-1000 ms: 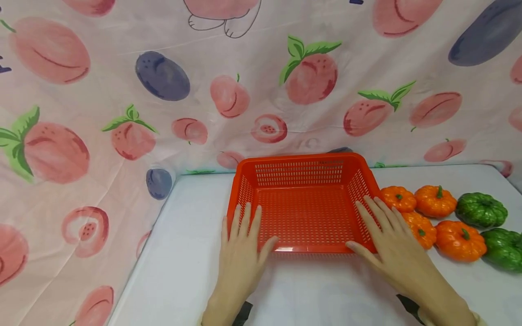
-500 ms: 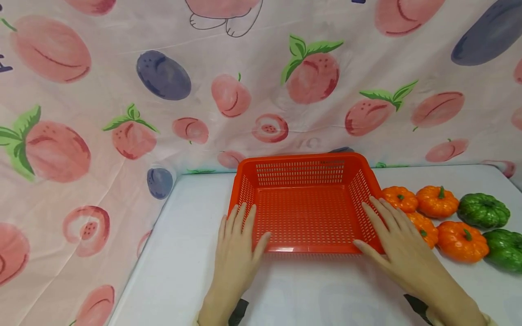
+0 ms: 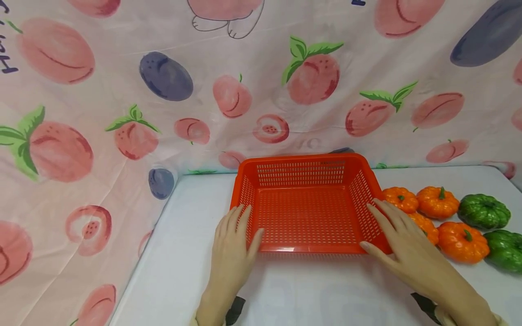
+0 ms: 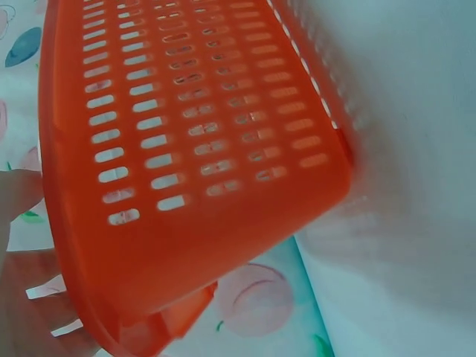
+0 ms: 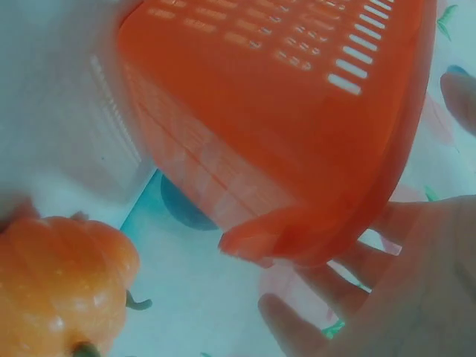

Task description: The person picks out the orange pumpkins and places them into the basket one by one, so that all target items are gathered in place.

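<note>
An orange-red slotted plastic basket (image 3: 306,248) stands on the white table, nothing inside it. At its front left corner is my left hand (image 3: 230,246), fingers spread and slightly bent over the rim. My right hand (image 3: 409,249) lies over the front right corner in much the same way, its thumb toward the front edge. In the left wrist view, fingers (image 4: 37,312) show just past the basket's rim (image 4: 63,223). The right wrist view has fingers (image 5: 335,290) beside the rim corner. Whether either hand touches the basket I cannot tell.
To the right of the basket sit several small orange pumpkins (image 3: 462,242) and two green ones (image 3: 484,211), close to my right hand. Behind the table (image 3: 191,217) hangs a fruit-printed cloth (image 3: 244,54), which also covers the left side.
My hands have moved apart, the left one to the left and the right one to the right, toward the basket's outer corners. Basket and pumpkins keep their places.
</note>
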Tool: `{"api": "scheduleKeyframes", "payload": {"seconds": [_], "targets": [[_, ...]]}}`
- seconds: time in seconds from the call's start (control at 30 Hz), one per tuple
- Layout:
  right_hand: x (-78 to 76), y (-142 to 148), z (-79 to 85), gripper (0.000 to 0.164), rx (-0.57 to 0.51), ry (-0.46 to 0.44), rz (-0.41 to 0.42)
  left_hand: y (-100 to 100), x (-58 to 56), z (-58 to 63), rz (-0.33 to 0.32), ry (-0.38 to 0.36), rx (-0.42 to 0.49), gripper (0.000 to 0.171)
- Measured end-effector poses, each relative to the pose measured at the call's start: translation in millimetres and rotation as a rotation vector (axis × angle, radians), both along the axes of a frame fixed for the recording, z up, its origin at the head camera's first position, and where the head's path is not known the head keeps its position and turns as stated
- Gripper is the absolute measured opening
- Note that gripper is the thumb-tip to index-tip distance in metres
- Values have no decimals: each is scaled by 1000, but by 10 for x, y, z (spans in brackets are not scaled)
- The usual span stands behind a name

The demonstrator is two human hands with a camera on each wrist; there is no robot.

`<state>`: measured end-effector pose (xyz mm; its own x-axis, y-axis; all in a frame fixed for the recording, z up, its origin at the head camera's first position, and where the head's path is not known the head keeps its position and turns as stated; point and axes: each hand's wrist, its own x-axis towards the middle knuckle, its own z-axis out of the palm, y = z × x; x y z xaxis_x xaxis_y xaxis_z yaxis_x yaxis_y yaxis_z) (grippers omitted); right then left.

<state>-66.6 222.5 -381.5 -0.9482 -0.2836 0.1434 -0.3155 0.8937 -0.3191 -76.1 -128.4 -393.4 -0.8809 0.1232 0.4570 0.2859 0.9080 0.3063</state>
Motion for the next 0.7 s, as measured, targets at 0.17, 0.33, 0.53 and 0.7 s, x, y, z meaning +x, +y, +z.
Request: {"api": "scheduleKeyframes", "payload": {"seconds": [0.17,0.33,0.53,0.7], "targets": [[-3,45,-6,89,21,-13,2,-35,-15,-24,0,24,26,55],[-10,113,-32,88,9,16,17,-55,-32,-32,-1,29,55,52],[-8,192,-74,86,-21,70,44,-74,-54,-52,-2,38,53,51],[-5,235,-80,84,-41,82,50,-91,-61,-57,5,26,63,51]]}}
